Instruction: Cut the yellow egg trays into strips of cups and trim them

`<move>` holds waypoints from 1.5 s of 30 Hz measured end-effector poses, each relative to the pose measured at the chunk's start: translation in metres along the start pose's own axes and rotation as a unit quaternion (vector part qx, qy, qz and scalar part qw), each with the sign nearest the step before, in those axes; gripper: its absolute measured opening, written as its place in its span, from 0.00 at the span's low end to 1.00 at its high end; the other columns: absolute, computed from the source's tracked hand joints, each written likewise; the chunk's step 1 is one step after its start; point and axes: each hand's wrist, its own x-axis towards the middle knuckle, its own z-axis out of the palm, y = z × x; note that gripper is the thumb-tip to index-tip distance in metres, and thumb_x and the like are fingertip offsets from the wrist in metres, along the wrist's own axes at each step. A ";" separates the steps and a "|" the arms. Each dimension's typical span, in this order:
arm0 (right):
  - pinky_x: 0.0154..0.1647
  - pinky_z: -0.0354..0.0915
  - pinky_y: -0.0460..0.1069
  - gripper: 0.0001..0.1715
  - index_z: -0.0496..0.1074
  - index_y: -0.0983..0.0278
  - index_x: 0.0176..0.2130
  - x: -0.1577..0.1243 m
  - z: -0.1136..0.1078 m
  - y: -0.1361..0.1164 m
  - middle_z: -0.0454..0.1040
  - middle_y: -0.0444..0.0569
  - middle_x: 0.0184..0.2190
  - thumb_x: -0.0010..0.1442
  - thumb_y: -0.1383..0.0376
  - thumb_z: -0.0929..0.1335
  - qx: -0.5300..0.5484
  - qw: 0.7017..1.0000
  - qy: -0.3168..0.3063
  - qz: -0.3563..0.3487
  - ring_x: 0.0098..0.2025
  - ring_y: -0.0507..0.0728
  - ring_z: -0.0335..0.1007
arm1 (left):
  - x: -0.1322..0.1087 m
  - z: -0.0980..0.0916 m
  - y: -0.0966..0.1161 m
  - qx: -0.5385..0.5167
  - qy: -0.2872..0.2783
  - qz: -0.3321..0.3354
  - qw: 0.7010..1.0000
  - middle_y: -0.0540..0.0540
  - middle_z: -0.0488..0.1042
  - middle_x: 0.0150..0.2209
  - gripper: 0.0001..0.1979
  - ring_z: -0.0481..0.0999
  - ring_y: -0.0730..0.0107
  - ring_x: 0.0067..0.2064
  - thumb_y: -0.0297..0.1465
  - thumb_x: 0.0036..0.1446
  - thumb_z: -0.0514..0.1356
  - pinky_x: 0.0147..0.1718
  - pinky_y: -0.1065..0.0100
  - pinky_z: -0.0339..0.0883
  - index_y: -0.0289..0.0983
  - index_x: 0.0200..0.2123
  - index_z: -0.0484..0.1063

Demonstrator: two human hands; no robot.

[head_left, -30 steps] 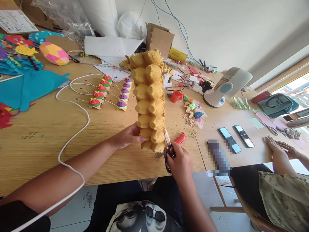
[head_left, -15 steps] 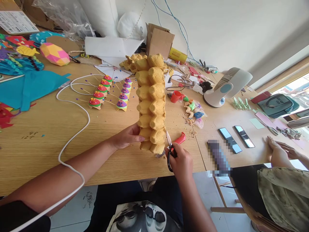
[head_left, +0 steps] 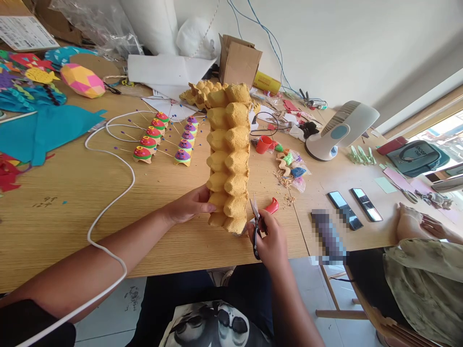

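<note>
A yellow egg carton strip (head_left: pixel 228 159), two cups wide and several cups long, is held up over the table's front. My left hand (head_left: pixel 193 205) grips its lower left edge, thumb in front and the other fingers hidden behind. Small black-handled scissors (head_left: pixel 256 224) are in my right hand (head_left: pixel 273 241), with the blades pointing up beside the strip's lower right edge. The blades look slightly parted, and I cannot tell whether they touch the carton. Behind my right hand lies a red-handled tool (head_left: pixel 272 206), partly hidden.
Painted egg-carton caterpillars, one red and green (head_left: pixel 148 140), one purple (head_left: pixel 186 140), stand left of the strip. More yellow carton (head_left: pixel 202 94) lies behind. A white cable (head_left: pixel 132 178) crosses my left forearm. Rightward are a red cup (head_left: pixel 264 144), a fan (head_left: pixel 340 130), phones (head_left: pixel 345 210) and another person's hands (head_left: pixel 415 224).
The carton strip has shifted slightly right and tilted a little. The scissors have turned somewhat in my right hand. The other person's hands and sleeve have moved slightly.
</note>
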 end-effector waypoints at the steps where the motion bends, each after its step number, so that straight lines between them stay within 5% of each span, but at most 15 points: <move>1: 0.34 0.61 0.49 0.13 0.74 0.61 0.47 0.000 0.000 0.000 0.70 0.42 0.28 0.65 0.58 0.70 -0.013 1.000 0.006 -0.004 0.32 0.55 0.67 | 0.000 0.000 0.000 0.001 -0.001 0.000 1.000 0.38 0.80 0.55 0.30 0.80 0.51 0.56 0.35 0.56 0.72 0.54 0.54 0.76 0.38 0.60 0.73; 13: 0.30 0.56 0.49 0.14 0.78 0.59 0.48 -0.002 -0.023 0.000 0.72 0.42 0.27 0.65 0.56 0.71 -0.069 0.997 -0.030 0.026 0.31 0.55 0.67 | -0.002 -0.003 -0.001 0.034 0.003 -0.005 0.999 0.40 0.79 0.59 0.31 0.77 0.48 0.61 0.34 0.56 0.72 0.54 0.57 0.75 0.42 0.62 0.72; 19: 0.30 0.64 0.49 0.17 0.74 0.60 0.45 0.005 -0.022 0.006 0.73 0.42 0.27 0.65 0.51 0.70 0.175 0.976 0.028 0.124 0.28 0.54 0.68 | -0.003 -0.002 -0.001 0.026 -0.008 -0.010 1.000 0.38 0.78 0.59 0.32 0.78 0.46 0.59 0.36 0.55 0.72 0.52 0.58 0.76 0.40 0.63 0.72; 26: 0.39 0.73 0.52 0.23 0.67 0.56 0.49 0.018 0.004 -0.006 0.78 0.46 0.38 0.57 0.57 0.75 0.377 0.920 0.070 0.077 0.39 0.57 0.77 | -0.002 -0.001 -0.002 0.025 -0.013 -0.008 1.000 0.38 0.77 0.60 0.32 0.76 0.46 0.62 0.35 0.57 0.72 0.55 0.56 0.75 0.41 0.64 0.71; 36: 0.37 0.73 0.51 0.15 0.67 0.56 0.45 0.033 0.016 -0.023 0.76 0.45 0.37 0.60 0.60 0.72 0.294 0.950 0.101 0.032 0.37 0.55 0.75 | -0.001 0.000 -0.002 0.023 -0.013 -0.009 1.000 0.38 0.78 0.59 0.31 0.78 0.46 0.59 0.35 0.54 0.73 0.52 0.57 0.76 0.40 0.61 0.73; 45: 0.37 0.72 0.51 0.14 0.66 0.56 0.46 0.035 0.015 -0.024 0.76 0.43 0.34 0.62 0.60 0.70 0.302 0.944 0.135 0.021 0.35 0.55 0.75 | 0.001 0.004 0.002 0.035 -0.032 0.003 0.999 0.38 0.76 0.62 0.32 0.76 0.46 0.61 0.36 0.57 0.71 0.53 0.58 0.75 0.40 0.63 0.72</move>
